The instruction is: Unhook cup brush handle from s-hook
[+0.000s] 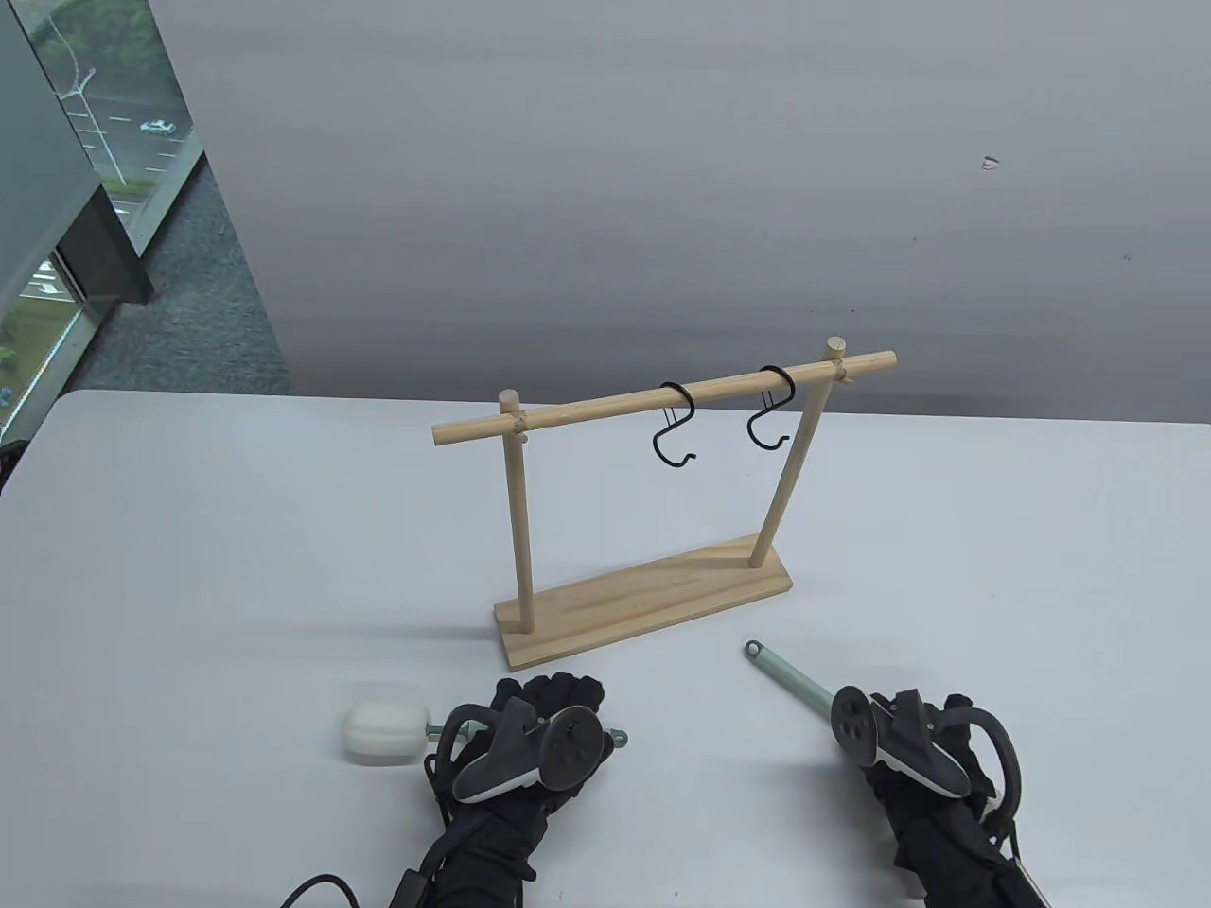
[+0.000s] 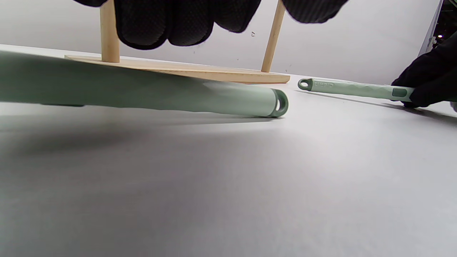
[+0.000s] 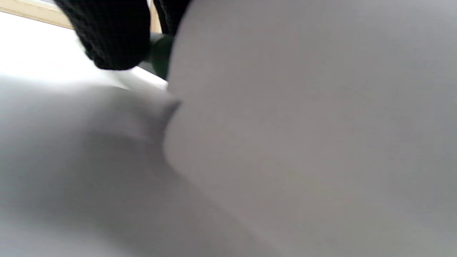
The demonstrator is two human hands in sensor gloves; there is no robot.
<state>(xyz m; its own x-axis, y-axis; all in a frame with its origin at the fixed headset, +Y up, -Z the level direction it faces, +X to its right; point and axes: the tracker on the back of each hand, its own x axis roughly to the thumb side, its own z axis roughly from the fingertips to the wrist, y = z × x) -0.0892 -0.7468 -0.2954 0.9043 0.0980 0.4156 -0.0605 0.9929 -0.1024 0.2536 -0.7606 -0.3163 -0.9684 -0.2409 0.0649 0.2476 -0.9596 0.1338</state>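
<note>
Two black S-hooks (image 1: pixel 675 426) (image 1: pixel 771 416) hang empty on the wooden rack's crossbar (image 1: pixel 587 412). A pale green cup brush with a white sponge head (image 1: pixel 383 730) lies on the table under my left hand (image 1: pixel 553 690). In the left wrist view its handle (image 2: pixel 142 92) rests on the table and my fingers (image 2: pixel 157 25) hang above it without touching. A second green brush handle (image 1: pixel 790 673) lies right of the rack base, and my right hand (image 1: pixel 908 747) holds its lower part, as the left wrist view (image 2: pixel 403 94) shows. A blurred white mass (image 3: pixel 303 125) fills the right wrist view.
The rack's wooden base (image 1: pixel 643 605) stands just beyond both hands, with two upright posts. A grey wall rises behind the white table (image 1: pixel 236 530). A window is at the far left. A black cable runs from my left wrist at the bottom edge.
</note>
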